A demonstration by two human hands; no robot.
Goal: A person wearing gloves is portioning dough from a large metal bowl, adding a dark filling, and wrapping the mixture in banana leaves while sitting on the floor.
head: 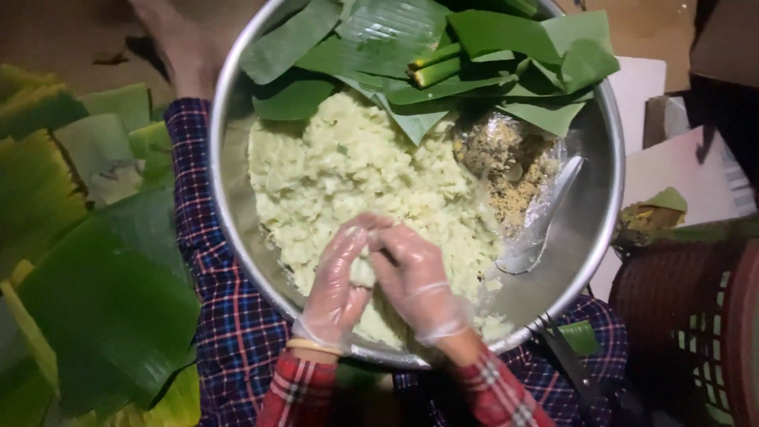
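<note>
Both gloved hands, left hand (336,289) and right hand (415,277), fingers closed around a rice lump (362,271) above the metal bowl (589,229); loose pressing risks crumbling.

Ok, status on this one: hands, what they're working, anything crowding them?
Left hand and right hand, gloved, cupped together around a lump of pale rice mash. Both over the metal basin. Spoon and banana leaves lie clear.

The rice mass (348,174) is pale yellowish-white in a silver metal bowl (229,205). Leaves (427,47) are deep green. Sleeves (300,391) show red plaid.
</note>
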